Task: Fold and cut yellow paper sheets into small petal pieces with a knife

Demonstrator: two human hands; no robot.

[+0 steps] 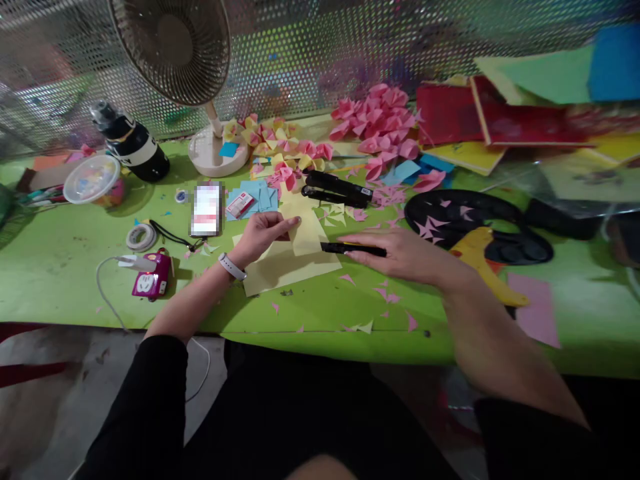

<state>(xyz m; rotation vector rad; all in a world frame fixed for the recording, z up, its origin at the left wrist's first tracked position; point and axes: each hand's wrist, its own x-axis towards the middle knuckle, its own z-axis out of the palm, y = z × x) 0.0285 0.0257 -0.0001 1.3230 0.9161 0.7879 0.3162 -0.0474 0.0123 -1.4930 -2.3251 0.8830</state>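
My left hand [263, 233] pinches a small yellow paper square [307, 230] over a larger pale yellow sheet [285, 270] on the green table [65, 267]. My right hand [405, 253] lies beside it with the fingers stretched along a thin black tool [353, 249], touching it; whether they grip it I cannot tell. A black stapler [337, 189] lies just beyond the paper. Folded pink paper pieces [380, 123] and yellow ones [270, 140] are heaped further back.
A white fan [175, 53] stands at the back, with a black bottle [133, 143] and a lidded cup [93, 179] to its left. A phone [206, 209], tape roll [141, 235], magenta device [153, 280], large black scissors [475, 223] and coloured sheets [505, 120] surround the work spot.
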